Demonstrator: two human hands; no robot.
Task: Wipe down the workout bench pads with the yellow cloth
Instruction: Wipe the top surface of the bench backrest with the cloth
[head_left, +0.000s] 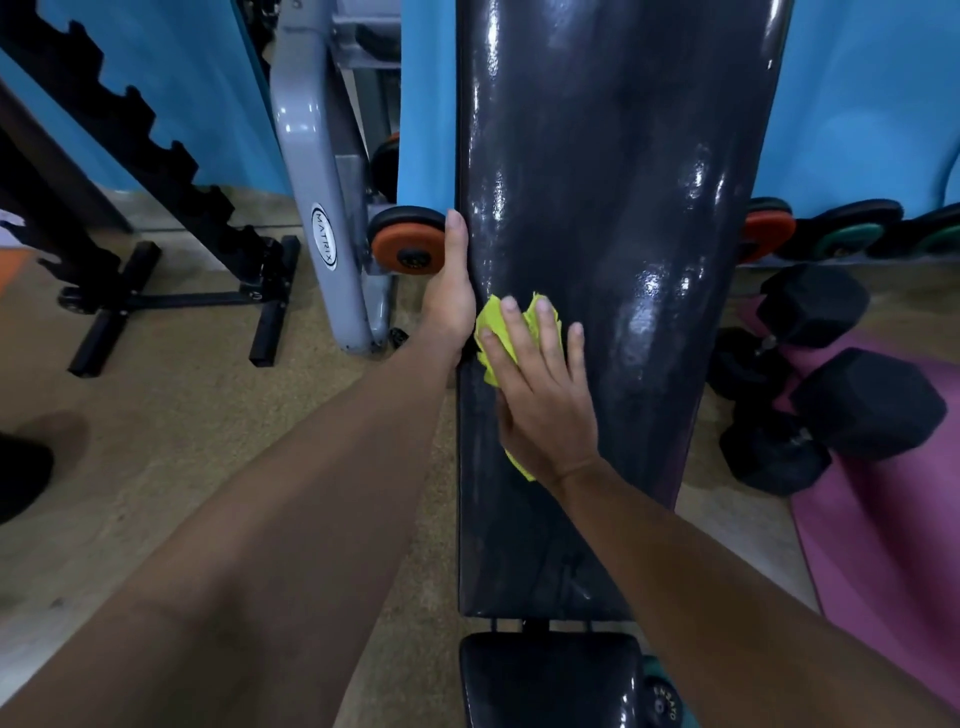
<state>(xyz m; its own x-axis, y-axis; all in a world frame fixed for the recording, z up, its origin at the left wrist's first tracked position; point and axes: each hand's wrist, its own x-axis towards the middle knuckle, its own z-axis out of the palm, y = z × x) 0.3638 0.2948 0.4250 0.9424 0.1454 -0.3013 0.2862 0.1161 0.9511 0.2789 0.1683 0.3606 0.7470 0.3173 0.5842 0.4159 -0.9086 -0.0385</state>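
right hand (545, 400): laid flat, fingers straight and spread, pressing the yellow cloth (498, 332) onto the back pad (623, 208); nothing gripped
left hand (452, 296): hooked over the pad's left edge, just beside the cloth; thumb seen along the edge, fingers hidden behind it, so a grasp is judged likely but not confirmed
cloth: bunched under the right palm, near the pad's left side; most of it covered by the hand
pad axis: long axis runs straight away from the hands; most unwiped length judged to lie ahead and to the right of the cloth
nearer hand: right, already on the cloth
seat pad (550, 680): below both wrists, cut off by the frame
hard to tell: wet or merely glossy surface; far end of pad out of view
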